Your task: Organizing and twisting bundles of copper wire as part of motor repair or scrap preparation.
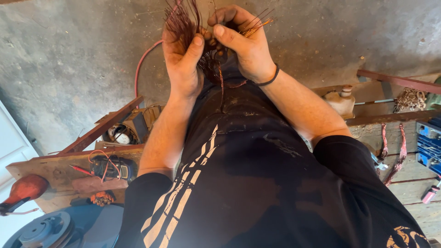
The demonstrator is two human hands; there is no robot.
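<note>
Head view: a bundle of copper wire strands [183,23] is held up over the concrete floor [69,59]. Left hand [183,55] grip is closed around it; right hand [243,46] pinches loose strands, black wristband [271,79] worn.

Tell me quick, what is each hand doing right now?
Left hand: closed around a bundle of thin reddish-brown copper wires.
Right hand: closed, pinching some strands of the same bundle between thumb and fingers.
</note>
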